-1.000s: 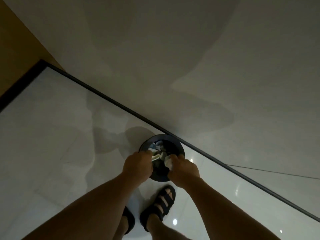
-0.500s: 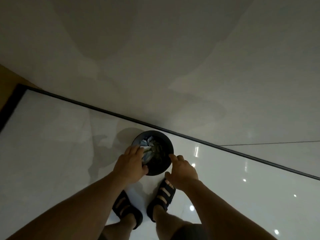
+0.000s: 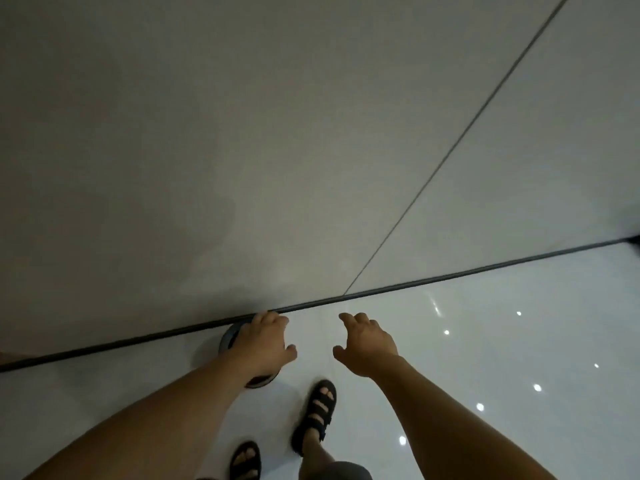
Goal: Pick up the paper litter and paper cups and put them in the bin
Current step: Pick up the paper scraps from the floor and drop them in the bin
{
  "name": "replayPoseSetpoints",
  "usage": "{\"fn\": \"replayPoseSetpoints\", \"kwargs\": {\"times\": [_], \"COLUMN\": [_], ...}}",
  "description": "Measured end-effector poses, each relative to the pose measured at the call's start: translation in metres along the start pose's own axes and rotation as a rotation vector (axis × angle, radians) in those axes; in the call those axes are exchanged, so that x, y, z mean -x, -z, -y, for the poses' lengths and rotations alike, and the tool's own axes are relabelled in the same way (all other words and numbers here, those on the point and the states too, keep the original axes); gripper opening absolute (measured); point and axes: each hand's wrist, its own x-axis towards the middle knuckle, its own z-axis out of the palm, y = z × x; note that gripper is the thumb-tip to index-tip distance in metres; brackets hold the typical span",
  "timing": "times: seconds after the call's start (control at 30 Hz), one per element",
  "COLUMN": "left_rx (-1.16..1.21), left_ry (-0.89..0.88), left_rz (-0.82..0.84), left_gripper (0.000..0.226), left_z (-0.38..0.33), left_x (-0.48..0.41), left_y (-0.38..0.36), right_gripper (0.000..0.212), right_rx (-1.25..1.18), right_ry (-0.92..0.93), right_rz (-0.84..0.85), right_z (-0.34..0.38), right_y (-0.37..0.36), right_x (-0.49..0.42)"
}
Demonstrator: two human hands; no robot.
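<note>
Head view, looking down at glossy pale floor tiles meeting a grey wall. Dark skirting strip along the junction, running from lower left to upper right. Thin vertical seam in the wall, slanting up toward the top right corner.

Left hand palm down, fingers loosely spread, empty, in front of the bin from this angle. Whether touching the bin: cannot tell.

Round dark bin on the floor just beside the skirting, mostly hidden behind the left hand and wrist; only a sliver of rim at left and a small arc of the lower edge below the wrist visible. Contents hidden. No paper litter or cups visible on the floor in view.

Right hand open, fingers curled slightly and apart, thumb out to the left, holding nothing. Set to the right of the bin, apart from it, over bare tile.

Both forearms bare, reaching in from the bottom edge.

Black strapped sandals on both feet: right sandal forward, below the gap between the hands; left sandal further back, near the bottom edge.

Several bright light spots reflected on the tiles at right.
</note>
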Motion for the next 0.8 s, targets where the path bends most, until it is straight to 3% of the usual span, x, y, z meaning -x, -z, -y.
{"fn": "replayPoseSetpoints", "kwargs": {"times": [0.3,0.8], "left_rx": [-0.278,-0.482], "left_ry": [-0.381,-0.853], "left_rz": [0.004,0.18], "left_gripper": [0.072,0.068], "left_z": [-0.183,-0.582], "left_x": [0.008,0.027], "left_y": [0.057,-0.086], "right_gripper": [0.07,0.069], "right_rx": [-0.202,-0.434], "right_ry": [-0.355,-0.859], "right_rz": [-0.204,-0.282], "right_z": [-0.131,-0.443], "right_y": [0.029,-0.002], "right_x": [0.133,0.341]}}
